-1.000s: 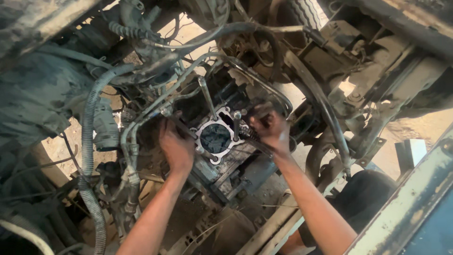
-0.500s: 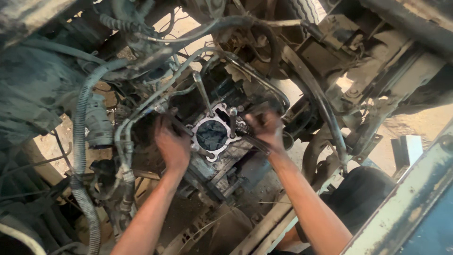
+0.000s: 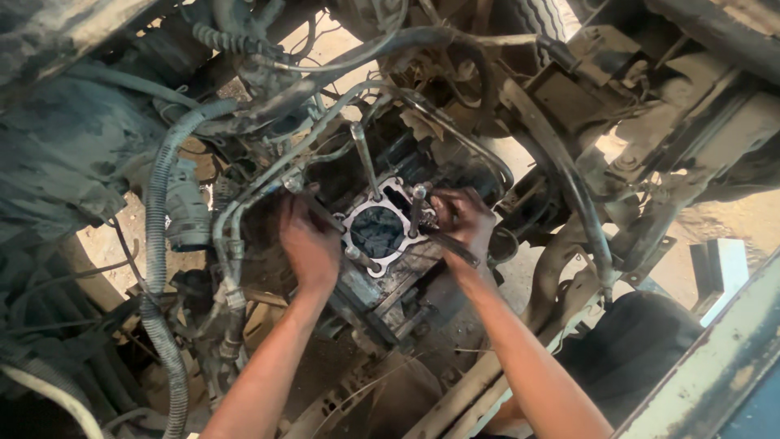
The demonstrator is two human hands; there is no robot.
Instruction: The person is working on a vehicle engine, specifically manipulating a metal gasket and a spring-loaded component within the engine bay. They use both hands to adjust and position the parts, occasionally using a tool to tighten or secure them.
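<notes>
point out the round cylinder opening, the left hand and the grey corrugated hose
cylinder opening (image 3: 376,232), head view, on the dark bore inside the pale gasket
left hand (image 3: 309,244), head view, back of the hand
corrugated hose (image 3: 154,244), head view, its upright stretch

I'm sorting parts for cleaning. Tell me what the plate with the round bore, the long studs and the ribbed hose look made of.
Plate with the round bore: looks like bare metal, pale grey and dull, oil-stained, between the left hand and right hand.
Long studs: likely steel, thin grey rods with a faint sheen.
Ribbed hose: seems plastic or rubber, grey, matte, dusty, with ringed corrugations.
</notes>
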